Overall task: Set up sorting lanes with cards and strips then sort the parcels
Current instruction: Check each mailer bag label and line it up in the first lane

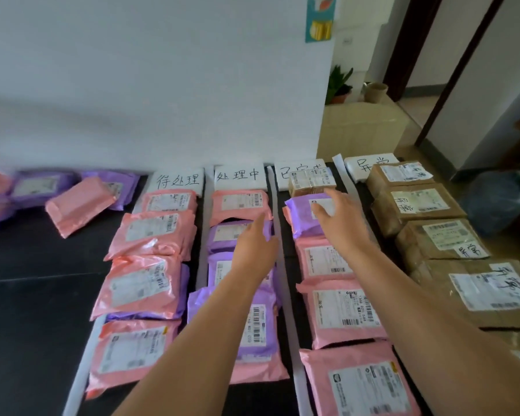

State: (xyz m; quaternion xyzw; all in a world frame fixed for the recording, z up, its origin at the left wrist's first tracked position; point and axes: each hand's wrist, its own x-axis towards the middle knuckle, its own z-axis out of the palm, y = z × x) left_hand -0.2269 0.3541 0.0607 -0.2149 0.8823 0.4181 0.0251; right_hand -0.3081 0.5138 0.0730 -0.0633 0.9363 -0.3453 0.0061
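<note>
1. Cards (177, 179) and strips (278, 232) are laid; four lanes (288, 250) hold parcels (150, 232).
2. A loose pile (78, 202) lies far left, unsorted.
3. Left hand (254, 241) and right hand (339, 219) reach over the middle lanes, fingers straight, holding nothing.

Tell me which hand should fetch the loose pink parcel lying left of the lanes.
Left, probably. The left hand hovers open over the second lane, nearer the pink parcel; the right hand is farther off, over a purple parcel in the third lane.
</note>
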